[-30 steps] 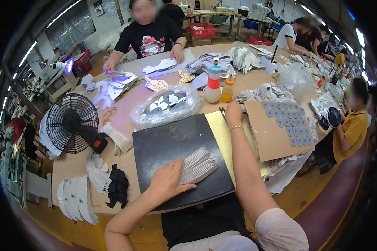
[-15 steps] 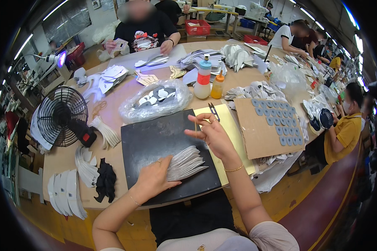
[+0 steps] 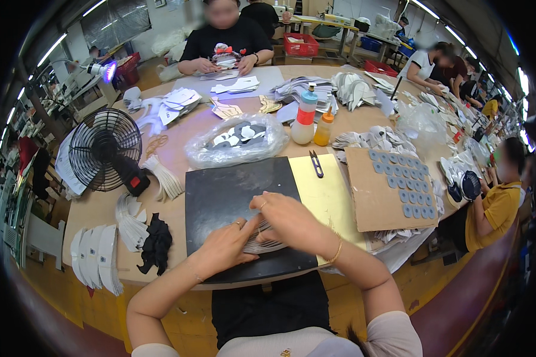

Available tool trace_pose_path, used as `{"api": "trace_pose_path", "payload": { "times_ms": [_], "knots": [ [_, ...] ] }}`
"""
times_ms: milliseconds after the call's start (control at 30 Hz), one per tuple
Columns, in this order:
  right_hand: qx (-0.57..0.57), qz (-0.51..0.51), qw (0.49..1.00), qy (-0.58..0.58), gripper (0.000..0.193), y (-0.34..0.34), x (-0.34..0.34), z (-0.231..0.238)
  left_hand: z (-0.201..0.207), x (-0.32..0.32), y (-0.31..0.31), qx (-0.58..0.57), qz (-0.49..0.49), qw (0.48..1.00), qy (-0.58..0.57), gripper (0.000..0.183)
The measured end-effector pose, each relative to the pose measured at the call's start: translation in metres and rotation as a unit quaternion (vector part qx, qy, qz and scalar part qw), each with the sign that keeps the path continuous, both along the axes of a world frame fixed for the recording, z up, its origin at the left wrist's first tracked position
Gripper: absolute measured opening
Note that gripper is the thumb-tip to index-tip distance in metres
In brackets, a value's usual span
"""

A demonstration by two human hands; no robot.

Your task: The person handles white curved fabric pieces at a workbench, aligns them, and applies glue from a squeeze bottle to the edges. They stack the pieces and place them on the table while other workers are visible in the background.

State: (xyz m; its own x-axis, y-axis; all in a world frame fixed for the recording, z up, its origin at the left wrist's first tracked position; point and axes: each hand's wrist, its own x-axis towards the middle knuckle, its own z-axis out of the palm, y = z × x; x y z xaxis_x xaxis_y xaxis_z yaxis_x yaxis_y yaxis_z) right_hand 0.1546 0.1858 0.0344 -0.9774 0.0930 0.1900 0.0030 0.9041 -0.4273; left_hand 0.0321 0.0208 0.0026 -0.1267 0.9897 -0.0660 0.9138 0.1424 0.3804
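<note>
- The left hand [image 3: 223, 245] clasps the left end of the stack, its thumb set apart from its fingers along the near edge; some fingertips are hidden.
- The right hand [image 3: 295, 225] arches over the stack, fingers bent towards the left hand; whether it pinches anything cannot be told.
- The fanned stack of thin, pale, layered strips [image 3: 263, 245] lies beneath both hands, mostly covered, only its near side showing.
- Under it is a flat, black, square-cornered board [image 3: 238, 184], its near part partly hidden by hands and forearms.
- At one o'clock from the stack, dark small thread snips [image 3: 317, 165] rest on a yellow rectangular sheet [image 3: 324, 193], itself partly behind the right arm.
- At two o'clock, a brown cardboard panel [image 3: 369, 208] carries rows of grey rounded pieces and overlaps pale scraps.
- Between eleven and twelve, a clear crumpled plastic bag [image 3: 198, 156] holds grey and white pieces, the lower ones hard to make out.
- At ten o'clock, a black round-caged fan [image 3: 105, 149] covers part of the brown tabletop [image 3: 177, 143].
- At nine o'clock lies a bunched black cloth [image 3: 155, 244].
</note>
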Motion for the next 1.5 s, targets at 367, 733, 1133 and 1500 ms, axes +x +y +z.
{"api": "trace_pose_path", "payload": {
  "times_ms": [367,733,1133,1500],
  "knots": [
    [0.078,-0.015,0.994,0.079,0.096,-0.063,0.056,-0.024,0.014,-0.030,0.009,-0.049,0.071,0.969,-0.233,0.095],
    [0.067,-0.031,0.985,0.157,0.093,-0.010,0.071,-0.064,0.059,-0.015,-0.032,-0.068,-0.024,0.829,-0.555,0.105],
    [-0.683,0.086,0.661,0.300,0.020,0.003,0.149,-0.022,-0.023,-0.025,-0.031,0.154,0.253,0.673,-0.678,0.080],
    [-0.703,-0.015,0.523,0.482,0.092,0.018,0.100,-0.038,-0.006,0.060,0.017,0.343,0.180,0.712,-0.585,0.104]
  ]
}}
